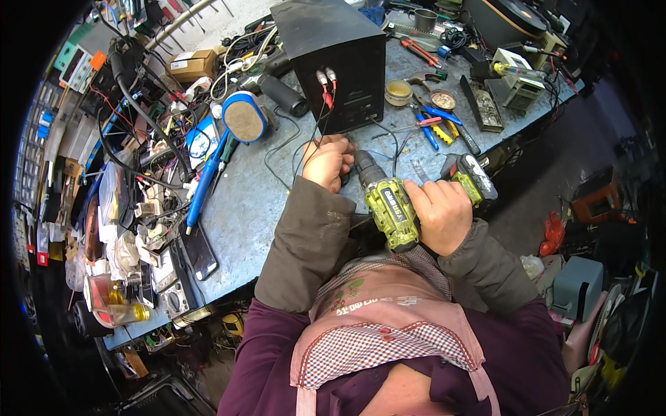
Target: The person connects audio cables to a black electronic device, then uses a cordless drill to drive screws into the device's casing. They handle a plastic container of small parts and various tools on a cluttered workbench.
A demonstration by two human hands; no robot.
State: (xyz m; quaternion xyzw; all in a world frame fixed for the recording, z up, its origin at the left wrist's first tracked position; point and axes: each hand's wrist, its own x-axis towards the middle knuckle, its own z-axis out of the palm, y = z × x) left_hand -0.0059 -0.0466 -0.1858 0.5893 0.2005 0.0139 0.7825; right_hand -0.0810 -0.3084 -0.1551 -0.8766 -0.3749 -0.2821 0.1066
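Note:
My right hand (pixel 442 213) is wrapped round the grip of a green and black cordless drill (pixel 390 208), which lies across in front of me with its chuck (pixel 369 166) toward the far side. The drill's battery pack (pixel 476 178) sticks out to the right. Just left of the chuck, my left hand (pixel 329 163) is closed, its fingers curled near the chuck's tip. What those fingers grip is hidden. Thin dark cables (pixel 298 149) run past the left hand. Beyond it stands a black speaker box (pixel 340 76) with red and white plugs (pixel 326 84) in its facing side.
Pliers and cutters (pixel 444 125), a round tin (pixel 398 92) and a dark tray (pixel 481 104) lie right of the box. To the left are a blue soldering iron (pixel 205 184), a round-headed stand (pixel 244 118), a phone (pixel 199 251) and heaped cables. The blue bench (pixel 243 208) ends near my body.

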